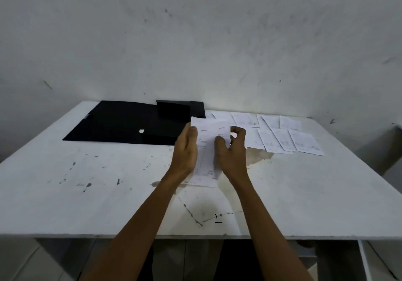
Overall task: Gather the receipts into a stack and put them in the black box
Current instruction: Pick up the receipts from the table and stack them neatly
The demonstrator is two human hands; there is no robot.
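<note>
A small stack of white receipts (207, 148) stands on its lower edge at the table's middle, held between both hands. My left hand (186, 148) presses flat against its left side. My right hand (231, 150) grips its right side, thumb in front and fingers curled behind the top. Several more receipts (282, 137) lie spread flat in two rows to the right, near the far edge. The black box (174, 112) sits at the back centre, just behind the held stack, with its wide black lid flap (113, 122) lying open flat to the left.
The white table (87, 193) is stained and speckled, with a brownish patch under the hands. A bare grey wall rises right behind the table. The front edge runs across the lower view, with floor below it.
</note>
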